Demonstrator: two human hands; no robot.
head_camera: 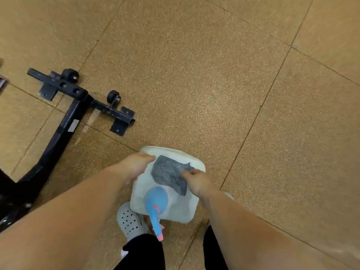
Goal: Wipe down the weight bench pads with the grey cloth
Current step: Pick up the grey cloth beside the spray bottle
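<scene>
Landmark: the white tub (176, 151) on the floor (194, 75) in front of my feet; everything below is placed from it.
Left hand: my left hand (136, 164) sits at the tub's far-left corner, fingers (150, 158) curled over the rim and holding it.
Right hand: my right hand (196, 181) reaches in from the tub's right side, fingers (187, 173) narrowed to a pinch on the cloth's edge.
Grey cloth: the grey cloth (168, 174) lies inside the tub, in its far half, spread fairly flat.
Spray bottle: the blue spray bottle (155, 199) lies in the tub's near half, just beside the cloth, its pink-tipped nozzle sticking out over the near rim.
Bench: only the black bench frame (64, 123) shows, well to the left of the tub; the pads are out of view.
Risk, cloth: the pinch is on an edge only, so I judge the cloth could slip free as it lifts.
Risk, bottle: the cloth may drag against the bottle and roll it out over the near rim.
Risk, tub: if my left hand lets go, the light tub could lift or tip with the cloth.
Count: one tub, one cloth, one bottle, one frame with two wheels (114, 96), and one grey clog (129, 221) by the tub's near-left corner.
</scene>
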